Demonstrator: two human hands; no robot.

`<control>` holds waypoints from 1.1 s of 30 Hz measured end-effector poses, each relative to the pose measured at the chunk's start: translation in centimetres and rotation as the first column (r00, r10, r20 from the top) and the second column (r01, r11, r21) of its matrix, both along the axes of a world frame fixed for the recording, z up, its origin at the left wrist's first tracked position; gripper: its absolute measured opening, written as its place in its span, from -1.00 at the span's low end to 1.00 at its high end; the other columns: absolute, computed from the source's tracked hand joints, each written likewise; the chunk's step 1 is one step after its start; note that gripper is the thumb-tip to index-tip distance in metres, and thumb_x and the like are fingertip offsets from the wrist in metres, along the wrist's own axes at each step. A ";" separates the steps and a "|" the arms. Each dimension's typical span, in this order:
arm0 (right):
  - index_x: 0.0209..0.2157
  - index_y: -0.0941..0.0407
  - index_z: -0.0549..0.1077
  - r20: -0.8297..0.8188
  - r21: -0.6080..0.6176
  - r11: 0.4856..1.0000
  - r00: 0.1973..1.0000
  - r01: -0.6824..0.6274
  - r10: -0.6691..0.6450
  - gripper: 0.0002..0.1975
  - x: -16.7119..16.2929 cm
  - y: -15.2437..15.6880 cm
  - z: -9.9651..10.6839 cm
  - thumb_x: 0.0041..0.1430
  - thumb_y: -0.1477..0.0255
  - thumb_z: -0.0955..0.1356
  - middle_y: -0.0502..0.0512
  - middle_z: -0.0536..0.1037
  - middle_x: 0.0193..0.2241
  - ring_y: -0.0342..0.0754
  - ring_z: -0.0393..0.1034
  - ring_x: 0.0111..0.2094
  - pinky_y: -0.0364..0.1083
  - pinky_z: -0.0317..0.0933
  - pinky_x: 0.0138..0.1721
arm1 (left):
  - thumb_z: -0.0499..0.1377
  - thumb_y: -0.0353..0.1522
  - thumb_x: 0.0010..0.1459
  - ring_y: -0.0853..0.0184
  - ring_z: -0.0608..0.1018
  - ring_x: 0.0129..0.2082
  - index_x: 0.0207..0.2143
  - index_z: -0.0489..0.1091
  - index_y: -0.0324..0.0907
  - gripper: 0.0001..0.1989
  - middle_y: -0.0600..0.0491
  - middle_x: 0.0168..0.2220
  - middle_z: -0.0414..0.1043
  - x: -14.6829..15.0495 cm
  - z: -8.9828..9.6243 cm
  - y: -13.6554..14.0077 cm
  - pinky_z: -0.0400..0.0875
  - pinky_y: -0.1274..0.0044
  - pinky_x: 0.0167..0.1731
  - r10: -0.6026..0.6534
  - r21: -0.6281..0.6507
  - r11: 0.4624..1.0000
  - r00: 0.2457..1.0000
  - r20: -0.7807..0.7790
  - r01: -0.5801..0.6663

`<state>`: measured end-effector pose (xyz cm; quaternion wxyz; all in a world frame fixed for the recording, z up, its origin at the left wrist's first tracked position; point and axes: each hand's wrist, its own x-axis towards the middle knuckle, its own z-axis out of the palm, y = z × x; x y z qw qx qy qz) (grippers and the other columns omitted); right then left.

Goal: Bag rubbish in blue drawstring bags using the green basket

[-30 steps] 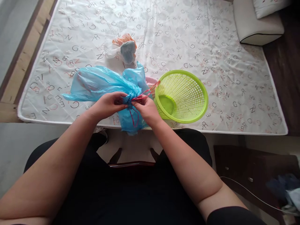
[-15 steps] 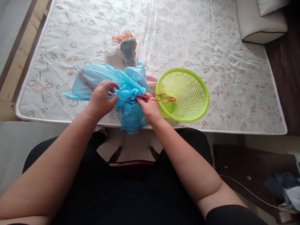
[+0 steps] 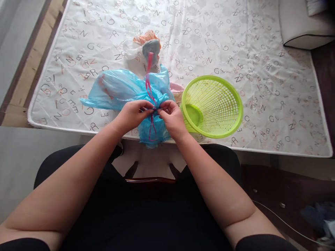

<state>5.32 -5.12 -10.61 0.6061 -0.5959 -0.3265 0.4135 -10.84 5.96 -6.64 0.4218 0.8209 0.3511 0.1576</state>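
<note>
A blue plastic bag (image 3: pixel 120 85) lies gathered at the mattress's near edge, part of it hanging over. Red string (image 3: pixel 149 91) runs across its bunched neck, one blurred end standing up toward the back, a loop hanging down in front. My left hand (image 3: pixel 137 113) pinches the string at the neck from the left. From the right, my right hand (image 3: pixel 171 115) is closed with thumb and fingers pressed together at the same spot. The fingertips of both hands nearly meet; what exactly lies between the right ones is partly hidden.
A lime-green plastic basket (image 3: pixel 239 104) lies tipped beside my right hand. Something pink (image 3: pixel 176 87) shows behind the bag. Crumpled grey (image 3: pixel 151 48), orange (image 3: pixel 148 36) and white (image 3: pixel 132 48) bags lie farther back on the letter-print mattress (image 3: pixel 204 42). A cushioned block (image 3: pixel 300 28) stands back right.
My left hand has moved right from above the bag to its neck and closed there. The red string's loop has swung from pointing right to pointing away from me. The view has shifted slightly.
</note>
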 end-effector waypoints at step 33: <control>-0.22 0.07 0.61 0.465 -0.119 0.993 0.884 0.021 0.037 -0.88 0.4 -1.1 1.7 0.38 0.32 0.48 0.07 0.69 -0.20 -0.02 0.51 -0.23 0.02 0.40 -0.07 | 0.52 0.04 0.04 0.23 0.63 -0.21 -0.20 0.59 -0.18 -0.49 -0.03 -0.24 0.62 0.5 -2.2 -0.2 0.59 0.40 -0.18 0.029 -0.401 0.915 0.980 0.198 0.053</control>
